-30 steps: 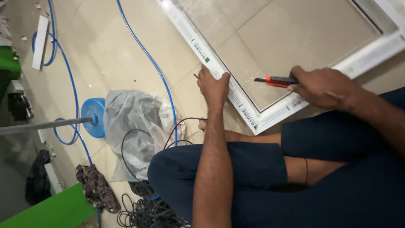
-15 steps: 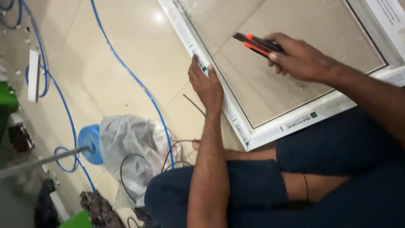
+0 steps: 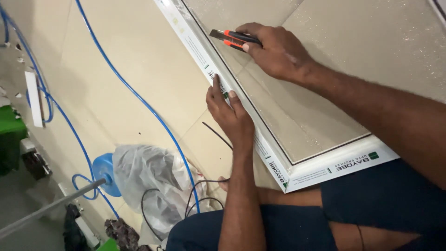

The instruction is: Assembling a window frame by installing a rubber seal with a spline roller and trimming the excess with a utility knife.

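Note:
A white plastic window frame (image 3: pixel 325 168) with a glass pane lies flat on the tiled floor in front of me. My left hand (image 3: pixel 230 114) rests on the frame's left bar, fingers pressed flat on it. My right hand (image 3: pixel 276 49) grips an orange and black utility knife (image 3: pixel 230 38), its tip at the inner edge of the same bar, next to the dark rubber seal. A thin black strip (image 3: pixel 217 135) lies on the floor just beside my left wrist.
A blue hose (image 3: pixel 134 97) snakes across the tiles on the left. A crumpled clear plastic bag (image 3: pixel 148 179) and black cables (image 3: pixel 195 200) sit near my knee. A blue disc on a metal rod (image 3: pixel 100 174) lies lower left. My dark trousers (image 3: pixel 385 204) fill the lower right.
My right hand carried the knife from the frame's lower right corner across the pane to the left bar. My left hand slid further up that bar. The view moved closer.

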